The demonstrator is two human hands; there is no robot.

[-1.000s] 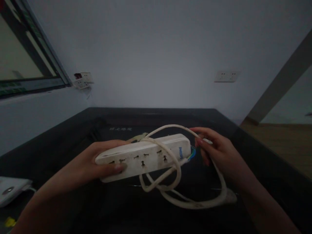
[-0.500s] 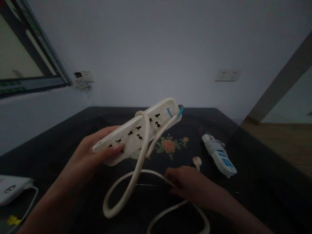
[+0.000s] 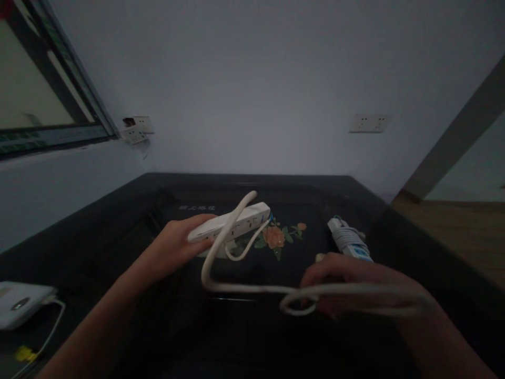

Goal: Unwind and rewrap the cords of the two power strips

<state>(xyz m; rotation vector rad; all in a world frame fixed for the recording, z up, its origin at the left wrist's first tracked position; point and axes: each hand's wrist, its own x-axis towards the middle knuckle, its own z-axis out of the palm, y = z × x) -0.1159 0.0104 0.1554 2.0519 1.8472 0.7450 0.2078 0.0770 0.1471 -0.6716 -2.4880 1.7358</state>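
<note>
My left hand is closed round the near end of a white power strip, held low over the black table. The strip's white cord loops over the strip, drops in a bend and runs right to my right hand, whose fingers are closed on it, with a loop round the hand. A second white strip with blue sockets, its cord wound round it, lies on the table just beyond my right hand.
A flower print marks the table's middle. A white device with a cable sits at the left edge. Wall sockets are on the back wall, and more sockets by the window frame at the left.
The left hand lowered the strip towards the table and turned it flatter. The right hand moved right and up, drawing the cord out into a long, nearly level run.
</note>
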